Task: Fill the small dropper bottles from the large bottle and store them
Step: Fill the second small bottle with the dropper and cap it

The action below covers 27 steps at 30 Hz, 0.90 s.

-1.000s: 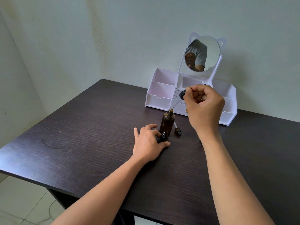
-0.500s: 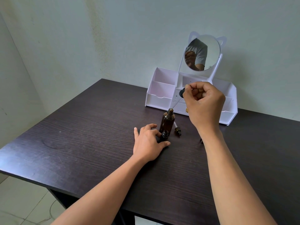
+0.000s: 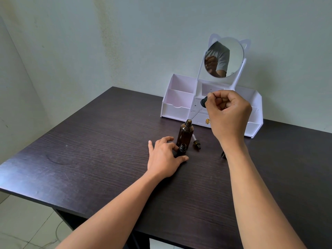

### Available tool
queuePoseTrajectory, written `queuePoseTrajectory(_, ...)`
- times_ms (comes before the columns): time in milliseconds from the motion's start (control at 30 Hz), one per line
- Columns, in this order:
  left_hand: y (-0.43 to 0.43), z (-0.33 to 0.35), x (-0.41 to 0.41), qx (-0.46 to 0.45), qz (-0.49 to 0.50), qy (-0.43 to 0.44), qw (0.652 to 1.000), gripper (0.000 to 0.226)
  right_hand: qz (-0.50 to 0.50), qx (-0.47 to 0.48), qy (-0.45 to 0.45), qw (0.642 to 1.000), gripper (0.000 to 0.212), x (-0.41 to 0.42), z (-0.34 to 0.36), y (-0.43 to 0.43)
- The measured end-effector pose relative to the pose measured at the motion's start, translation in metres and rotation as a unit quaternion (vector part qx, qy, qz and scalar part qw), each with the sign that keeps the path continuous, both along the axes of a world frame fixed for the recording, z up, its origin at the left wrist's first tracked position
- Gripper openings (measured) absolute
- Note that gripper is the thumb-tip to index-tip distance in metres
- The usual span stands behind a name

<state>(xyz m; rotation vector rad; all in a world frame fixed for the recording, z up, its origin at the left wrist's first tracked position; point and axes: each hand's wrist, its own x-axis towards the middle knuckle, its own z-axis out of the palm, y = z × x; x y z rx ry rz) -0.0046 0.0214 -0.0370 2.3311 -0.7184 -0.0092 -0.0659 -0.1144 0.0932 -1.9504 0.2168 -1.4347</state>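
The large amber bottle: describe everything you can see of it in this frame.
The large amber bottle is translucent brown, glass or plastic by its look, with a round body, sloped shoulders and a narrow threaded neck. It stands upright and uncapped on the dark table. The thin pipette of the dropper pinched by the right hand reaches its mouth; whether it enters is unclear. The small dropper bottle, held by the left hand, stands right in front, hiding its base.

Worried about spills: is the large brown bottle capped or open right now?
Open. The large bottle stands upright with a bare neck; the right hand holds a dropper above it, tube pointing at the mouth.
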Motion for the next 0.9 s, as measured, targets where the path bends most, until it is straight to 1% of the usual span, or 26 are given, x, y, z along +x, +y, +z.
queuePoseTrajectory(200,0.0,-0.002,0.0,-0.004,0.002,-0.005,1.0,0.043,-0.016,0.022,-0.002,1.0,0.005,0.003,0.0,-0.005)
queuePoseTrajectory(433,-0.001,-0.003,0.001,-0.004,0.002,-0.005,1.0,0.045,-0.024,0.04,0.01,0.999,0.012,0.009,0.003,-0.008)
queuePoseTrajectory(567,0.0,-0.001,0.001,0.001,0.0,-0.001,1.0,0.045,-0.011,0.023,0.021,0.999,0.011,0.012,0.008,-0.002)
queuePoseTrajectory(733,0.0,-0.001,0.001,-0.001,-0.002,-0.001,1.0,0.044,0.013,-0.007,0.038,0.999,0.015,0.009,0.009,0.003)
queuePoseTrajectory(900,0.0,-0.001,0.002,0.002,-0.004,0.003,1.0,0.044,0.029,-0.037,0.053,0.997,0.012,0.007,0.008,0.008)
